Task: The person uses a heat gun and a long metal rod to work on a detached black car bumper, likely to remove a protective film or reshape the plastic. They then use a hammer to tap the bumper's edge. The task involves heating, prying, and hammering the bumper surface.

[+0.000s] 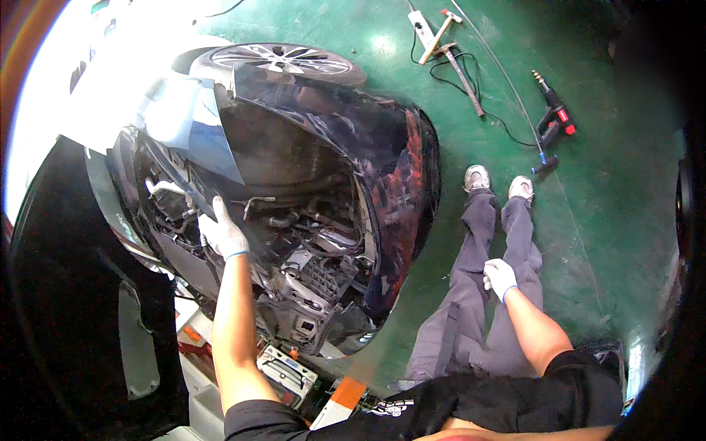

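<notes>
My left hand (pixel 224 234), in a white knitted glove, reaches over a car's exposed engine bay (pixel 305 272). Its thumb is raised, and the fingers curl round the edge of a dark strip (pixel 195 185); the fingertips are partly hidden. Beside it are pale pipes (pixel 163 188), hoses and brackets. A dark, scuffed bumper cover (pixel 390 169) with red and grey marks curves round the right side of the bay. In front of my thigh hangs my right hand (pixel 500 278), also gloved, its fingers curled in with nothing visible in them.
On the green floor (pixel 588 213) lie a hammer (pixel 463 81), a white power strip (pixel 422 29), cables and a black-and-red heat gun (pixel 557 117). A wheel (pixel 283 59) stands at the car's far side. A large black panel (pixel 81 294) rises on the left.
</notes>
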Tool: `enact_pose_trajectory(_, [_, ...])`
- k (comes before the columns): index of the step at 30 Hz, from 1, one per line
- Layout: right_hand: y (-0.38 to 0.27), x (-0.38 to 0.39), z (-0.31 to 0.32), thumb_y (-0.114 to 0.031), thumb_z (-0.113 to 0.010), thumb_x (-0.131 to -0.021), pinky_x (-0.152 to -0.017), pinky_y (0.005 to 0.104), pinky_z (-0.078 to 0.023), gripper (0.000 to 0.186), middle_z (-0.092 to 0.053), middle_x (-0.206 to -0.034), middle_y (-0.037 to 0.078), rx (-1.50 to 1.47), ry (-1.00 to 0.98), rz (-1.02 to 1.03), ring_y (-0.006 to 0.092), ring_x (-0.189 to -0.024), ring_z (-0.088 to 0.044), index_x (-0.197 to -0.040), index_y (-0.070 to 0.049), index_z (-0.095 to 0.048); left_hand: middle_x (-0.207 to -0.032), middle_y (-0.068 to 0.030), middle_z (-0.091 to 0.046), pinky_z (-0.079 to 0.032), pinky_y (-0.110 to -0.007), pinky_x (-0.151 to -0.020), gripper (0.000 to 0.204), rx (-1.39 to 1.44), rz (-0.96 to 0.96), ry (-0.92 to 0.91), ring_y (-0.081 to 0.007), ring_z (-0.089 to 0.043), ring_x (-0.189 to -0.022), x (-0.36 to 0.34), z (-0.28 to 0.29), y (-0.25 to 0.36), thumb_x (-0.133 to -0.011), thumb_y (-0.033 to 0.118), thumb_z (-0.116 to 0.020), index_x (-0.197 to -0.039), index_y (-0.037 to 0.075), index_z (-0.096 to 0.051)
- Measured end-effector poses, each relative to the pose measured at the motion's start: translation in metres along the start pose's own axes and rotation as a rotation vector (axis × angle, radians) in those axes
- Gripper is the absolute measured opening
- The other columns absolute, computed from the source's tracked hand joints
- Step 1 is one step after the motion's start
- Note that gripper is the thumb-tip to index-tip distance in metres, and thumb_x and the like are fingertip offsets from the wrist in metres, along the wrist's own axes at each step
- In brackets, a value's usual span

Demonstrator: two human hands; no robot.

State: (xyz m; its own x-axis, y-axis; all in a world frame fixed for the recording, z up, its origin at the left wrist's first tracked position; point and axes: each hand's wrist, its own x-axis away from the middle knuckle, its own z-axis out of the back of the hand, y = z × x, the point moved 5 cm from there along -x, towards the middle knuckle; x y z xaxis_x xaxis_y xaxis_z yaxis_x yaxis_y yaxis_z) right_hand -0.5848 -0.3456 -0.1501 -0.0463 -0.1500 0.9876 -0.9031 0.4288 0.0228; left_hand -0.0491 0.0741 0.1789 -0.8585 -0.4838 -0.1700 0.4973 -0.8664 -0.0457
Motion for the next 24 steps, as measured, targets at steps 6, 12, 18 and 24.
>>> enact_pose_trajectory(6, [0.001,-0.018,-0.006,-0.010,-0.059,-0.100,-0.047,0.0293,-0.050,0.020,-0.063,-0.086,0.007,-0.033,0.010,-0.028,0.0140,-0.061,-0.059,-0.118,-0.002,-0.060,-0.135,-0.0306,-0.058,-0.042,-0.048,-0.105,0.082,0.000,0.000,-0.016,-0.0424,-0.057,-0.122,-0.012,-0.011,-0.016,-0.097,0.062,-0.056,-0.137,-0.009,-0.054])
enact_pose_trajectory(12, [-0.001,-0.025,-0.007,-0.010,-0.058,-0.100,-0.047,0.0294,-0.049,0.017,-0.062,-0.085,0.007,-0.102,0.036,-0.090,0.0143,-0.061,-0.059,-0.116,-0.004,-0.060,-0.125,-0.0253,-0.064,-0.044,-0.046,-0.099,0.066,0.157,0.019,-0.045,-0.0368,-0.061,-0.112,-0.008,-0.009,-0.012,-0.100,0.052,-0.057,-0.129,-0.007,-0.059])
enact_pose_trajectory(18, [0.004,-0.033,-0.011,-0.010,-0.062,-0.098,-0.047,0.0290,-0.048,0.020,-0.064,-0.088,0.008,-0.033,0.039,-0.064,0.0135,-0.060,-0.058,-0.116,-0.003,-0.061,-0.116,-0.0208,-0.066,-0.045,-0.044,-0.097,0.059,0.228,0.058,-0.060,-0.0309,-0.062,-0.104,-0.010,-0.014,-0.014,-0.102,0.048,-0.056,-0.123,-0.006,-0.061])
enact_pose_trajectory(24, [0.011,-0.030,-0.012,-0.015,-0.073,-0.092,-0.054,0.0301,-0.050,0.033,-0.069,-0.095,0.009,0.211,0.022,0.033,0.0134,-0.067,-0.061,-0.121,-0.003,-0.064,-0.116,-0.0208,-0.065,-0.044,-0.043,-0.097,0.059,0.194,0.041,-0.071,-0.0297,-0.060,-0.103,-0.009,-0.014,-0.009,-0.103,0.048,-0.055,-0.122,-0.007,-0.060])
